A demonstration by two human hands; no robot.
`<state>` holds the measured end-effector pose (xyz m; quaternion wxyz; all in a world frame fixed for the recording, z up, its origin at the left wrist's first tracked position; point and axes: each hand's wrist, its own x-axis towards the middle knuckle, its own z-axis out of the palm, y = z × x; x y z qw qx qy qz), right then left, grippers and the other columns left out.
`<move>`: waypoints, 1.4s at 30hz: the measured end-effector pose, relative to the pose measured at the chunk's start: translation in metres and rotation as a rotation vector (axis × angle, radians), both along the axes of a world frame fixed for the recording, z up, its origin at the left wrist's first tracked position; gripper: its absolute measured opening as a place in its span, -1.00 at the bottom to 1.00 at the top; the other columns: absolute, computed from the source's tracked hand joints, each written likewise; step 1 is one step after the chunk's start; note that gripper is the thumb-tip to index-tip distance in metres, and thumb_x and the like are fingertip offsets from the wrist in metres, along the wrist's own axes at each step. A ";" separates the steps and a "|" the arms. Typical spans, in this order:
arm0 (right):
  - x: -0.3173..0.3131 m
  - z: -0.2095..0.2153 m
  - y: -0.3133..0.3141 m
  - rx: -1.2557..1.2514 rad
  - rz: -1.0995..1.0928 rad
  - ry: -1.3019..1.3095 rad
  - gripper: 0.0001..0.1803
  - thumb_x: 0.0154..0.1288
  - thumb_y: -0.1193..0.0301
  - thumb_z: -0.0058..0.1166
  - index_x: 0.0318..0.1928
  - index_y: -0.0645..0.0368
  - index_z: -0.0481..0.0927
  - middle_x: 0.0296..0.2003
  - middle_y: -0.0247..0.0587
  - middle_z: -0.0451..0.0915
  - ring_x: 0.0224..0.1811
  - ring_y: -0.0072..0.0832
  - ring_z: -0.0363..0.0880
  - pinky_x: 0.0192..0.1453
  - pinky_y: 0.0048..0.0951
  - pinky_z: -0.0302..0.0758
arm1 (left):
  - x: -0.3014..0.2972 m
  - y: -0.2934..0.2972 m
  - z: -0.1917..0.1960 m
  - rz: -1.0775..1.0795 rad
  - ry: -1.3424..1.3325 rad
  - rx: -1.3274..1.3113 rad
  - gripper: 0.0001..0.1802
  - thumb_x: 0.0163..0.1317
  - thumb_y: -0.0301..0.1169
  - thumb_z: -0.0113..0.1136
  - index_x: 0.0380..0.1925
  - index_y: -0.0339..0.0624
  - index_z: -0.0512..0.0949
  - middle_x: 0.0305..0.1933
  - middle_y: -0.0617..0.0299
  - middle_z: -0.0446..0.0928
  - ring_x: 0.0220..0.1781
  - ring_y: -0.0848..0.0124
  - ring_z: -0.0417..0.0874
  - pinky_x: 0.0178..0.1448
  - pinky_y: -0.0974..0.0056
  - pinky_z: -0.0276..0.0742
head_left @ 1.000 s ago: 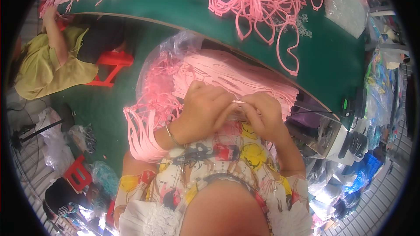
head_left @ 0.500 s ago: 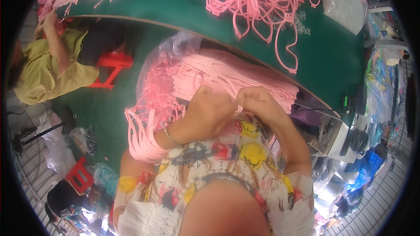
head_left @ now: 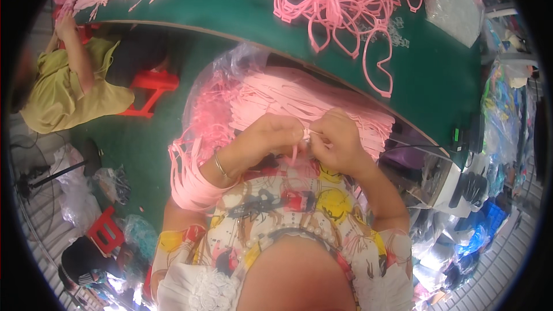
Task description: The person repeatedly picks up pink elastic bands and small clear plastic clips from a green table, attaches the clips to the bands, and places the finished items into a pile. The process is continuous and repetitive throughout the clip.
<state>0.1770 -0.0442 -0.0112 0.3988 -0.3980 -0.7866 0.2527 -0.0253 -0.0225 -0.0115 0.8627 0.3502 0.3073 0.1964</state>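
Observation:
My left hand [head_left: 275, 132] is closed in a pinch on a thin pink strap [head_left: 295, 152], whose end hangs below the fingers. Right beside it, my right hand [head_left: 339, 141] also has its fingers closed at the strap; a narrow pale length spans the gap between both hands. Several pink straps [head_left: 193, 184] hang looped over my left forearm, behind a bracelet. Under and beyond my hands lies a thick bundle of flat pink straps [head_left: 322, 95]. Left of the bundle, more pink strap pieces [head_left: 210, 106] fill a clear plastic bag [head_left: 242, 55].
On the green table [head_left: 230, 14] lies a tangled pile of pink goggle-shaped loops [head_left: 328, 0], with small clear clips [head_left: 397, 33] beside it. A clear bag [head_left: 455, 8] sits at the far right. Another person [head_left: 75, 89] works at left near a red stool [head_left: 151, 86].
My hands have turned and drawn slightly apart, bringing the strap's hanging end and the thin length between them into view. My left forearm has shifted slightly right.

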 end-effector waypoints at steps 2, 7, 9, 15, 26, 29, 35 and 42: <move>-0.004 -0.010 0.001 0.111 -0.044 -0.030 -0.89 -0.04 0.58 0.13 -0.43 0.19 0.52 -0.59 -0.17 0.40 -0.53 -0.22 0.42 -0.34 -0.29 0.36 | 0.001 0.001 -0.012 0.006 -0.105 -0.132 -0.69 0.33 -0.19 0.11 -0.33 -0.25 0.56 -0.43 0.34 0.51 -0.40 0.60 0.49 -0.32 0.49 0.39; 0.001 -0.002 -0.001 -0.188 -0.043 0.122 -0.89 0.03 0.54 0.16 -0.37 0.22 0.55 -0.54 -0.18 0.49 -0.44 -0.34 0.52 -0.28 -0.33 0.41 | 0.002 0.007 0.002 0.024 -0.025 -0.105 -0.77 0.29 -0.27 0.16 -0.30 -0.24 0.53 -0.45 0.37 0.49 -0.38 0.60 0.48 -0.31 0.50 0.39; 0.001 0.008 -0.002 -0.456 -0.020 0.346 -0.88 0.07 0.52 0.17 -0.34 0.24 0.57 -0.50 -0.20 0.55 -0.38 -0.43 0.57 -0.22 -0.37 0.45 | 0.006 0.007 0.022 0.056 0.102 0.138 -0.79 0.30 -0.30 0.15 -0.35 -0.24 0.52 -0.47 0.36 0.46 -0.42 0.64 0.45 -0.34 0.48 0.37; 0.021 0.031 0.004 -0.787 0.213 0.043 -0.82 0.14 0.52 0.17 -0.23 0.30 0.58 -0.27 -0.21 0.61 -0.21 -0.52 0.57 -0.10 -0.44 0.46 | 0.011 0.010 0.016 0.482 0.236 0.944 -0.87 0.29 -0.41 0.15 -0.35 -0.25 0.49 -0.36 0.32 0.49 -0.31 0.62 0.47 -0.27 0.42 0.39; 0.033 0.072 -0.026 -0.384 0.119 1.010 -0.75 0.31 0.32 0.04 -0.27 0.30 0.44 -0.52 -0.15 0.44 -0.53 -0.43 0.41 -0.44 -0.37 0.38 | 0.006 -0.012 -0.064 0.220 -0.371 -0.679 -0.64 0.35 -0.14 0.01 -0.02 -0.15 0.46 -0.13 0.09 0.56 -0.14 0.19 0.59 0.09 0.14 0.48; 0.051 0.076 -0.039 -0.421 0.108 1.048 -0.71 0.32 0.28 0.03 -0.31 0.29 0.41 -0.56 -0.21 0.40 -0.60 -0.47 0.35 -0.51 -0.38 0.32 | 0.018 0.005 -0.081 0.617 -0.658 -0.688 -0.62 0.34 -0.24 -0.01 0.10 -0.13 0.38 0.11 0.08 0.46 0.14 0.13 0.47 0.26 0.04 0.35; 0.094 0.065 -0.055 -0.419 -0.027 1.169 -0.73 0.29 0.31 0.07 -0.33 0.28 0.41 -0.62 -0.29 0.35 -0.67 -0.55 0.27 -0.60 -0.51 0.14 | -0.020 0.024 -0.122 0.979 -0.730 -0.570 -0.80 0.31 -0.33 0.06 -0.12 -0.12 0.48 -0.15 0.23 0.53 -0.06 0.30 0.52 0.21 0.07 0.34; 0.079 0.030 -0.056 -0.663 -0.046 1.036 -0.75 0.23 0.32 0.15 -0.32 0.28 0.48 -0.57 -0.29 0.41 -0.64 -0.58 0.29 -0.57 -0.50 0.17 | -0.016 0.015 -0.054 0.636 -0.610 -0.260 -0.66 0.41 -0.17 -0.07 -0.14 -0.25 0.47 -0.45 0.35 0.32 -0.42 0.49 0.30 -0.16 0.29 0.27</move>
